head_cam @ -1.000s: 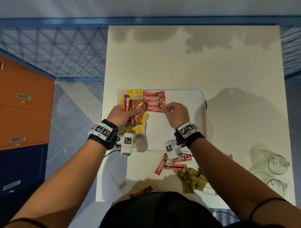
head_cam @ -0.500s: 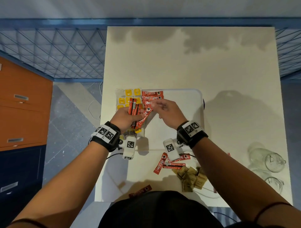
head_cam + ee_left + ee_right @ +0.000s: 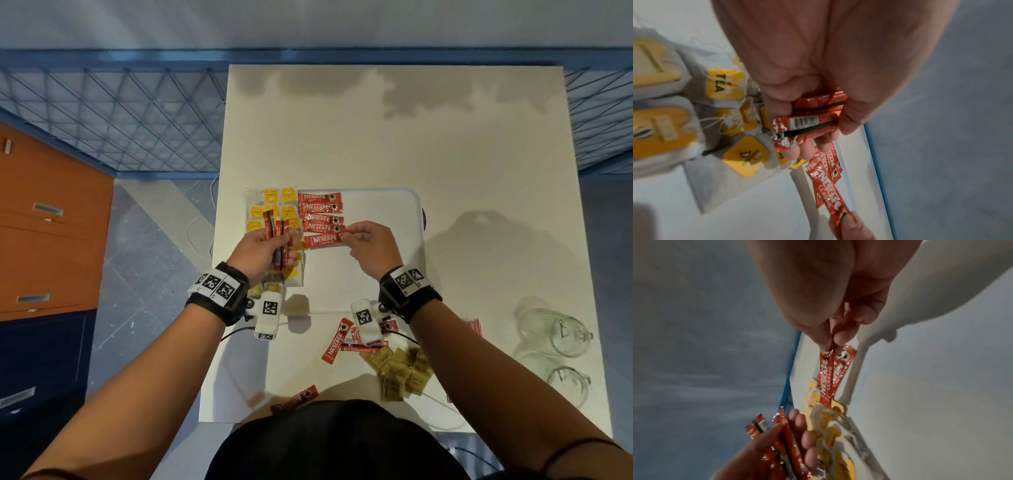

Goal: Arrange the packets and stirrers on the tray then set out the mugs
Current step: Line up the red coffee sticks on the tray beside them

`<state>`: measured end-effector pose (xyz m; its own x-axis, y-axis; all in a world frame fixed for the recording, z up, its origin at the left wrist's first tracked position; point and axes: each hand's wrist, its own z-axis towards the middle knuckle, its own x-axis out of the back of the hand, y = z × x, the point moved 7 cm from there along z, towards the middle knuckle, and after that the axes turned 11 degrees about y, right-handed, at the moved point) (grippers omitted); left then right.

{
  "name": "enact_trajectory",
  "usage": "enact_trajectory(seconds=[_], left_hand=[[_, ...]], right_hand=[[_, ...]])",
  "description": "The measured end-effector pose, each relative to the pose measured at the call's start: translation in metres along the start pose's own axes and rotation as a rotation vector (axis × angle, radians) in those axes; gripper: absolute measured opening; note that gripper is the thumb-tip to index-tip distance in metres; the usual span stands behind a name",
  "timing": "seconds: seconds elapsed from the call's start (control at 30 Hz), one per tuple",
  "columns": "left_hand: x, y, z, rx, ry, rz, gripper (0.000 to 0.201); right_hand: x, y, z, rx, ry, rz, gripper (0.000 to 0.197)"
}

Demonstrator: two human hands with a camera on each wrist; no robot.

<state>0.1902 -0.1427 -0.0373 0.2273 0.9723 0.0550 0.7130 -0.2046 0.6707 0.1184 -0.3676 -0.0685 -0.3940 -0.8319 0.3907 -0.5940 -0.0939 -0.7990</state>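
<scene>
done: tea bags (image 3: 270,197) + 4 coffee sticks (image 3: 319,212) lined up on tray (image 3: 383,240)
now: right hand (image 3: 368,248) fingers pinch 5th stick (image 3: 323,240) just over tray; left hand (image 3: 262,248) grips spare bundle (image 3: 277,240)
left: tabletop (image 3: 445,144) sticks (image 3: 337,342), brown packets (image 3: 402,371), mugs (image 3: 555,334); no stirrers seen

Head view looking steeply down on the whole table (image 3: 445,144) from above; wrist views close along each palm, both sharing the red coffee sachet (image 3: 830,199) and tea bags (image 3: 830,426).
</scene>
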Motion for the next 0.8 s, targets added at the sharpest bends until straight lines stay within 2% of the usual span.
enact_trajectory(seconds=[0.13,0.3,0.57,0.67,0.73,0.8], left_hand=[[0.006,-0.011,-0.002,0.038,0.014,-0.03,0.026],[0.007,-0.022,-0.012,0.053,-0.015,-0.071,0.024],[0.002,-0.037,-0.018,0.046,-0.037,-0.057,0.022],[-0.001,-0.034,-0.019,0.0,-0.037,0.014,0.016],[-0.004,-0.032,-0.021,-0.035,-0.043,0.066,0.012],[-0.007,-0.029,-0.022,-0.06,-0.044,0.094,0.025]], right_hand=[[-0.004,0.02,-0.004,-0.052,0.05,-0.101,0.007],[-0.004,0.015,-0.003,0.031,0.158,-0.262,0.015],[-0.01,0.011,0.006,0.05,0.174,-0.376,0.014],[-0.009,0.012,0.006,0.041,0.178,-0.361,0.014],[-0.007,0.01,0.003,0.034,0.174,-0.329,0.02],[-0.006,0.005,-0.004,0.049,0.152,-0.286,0.023]])
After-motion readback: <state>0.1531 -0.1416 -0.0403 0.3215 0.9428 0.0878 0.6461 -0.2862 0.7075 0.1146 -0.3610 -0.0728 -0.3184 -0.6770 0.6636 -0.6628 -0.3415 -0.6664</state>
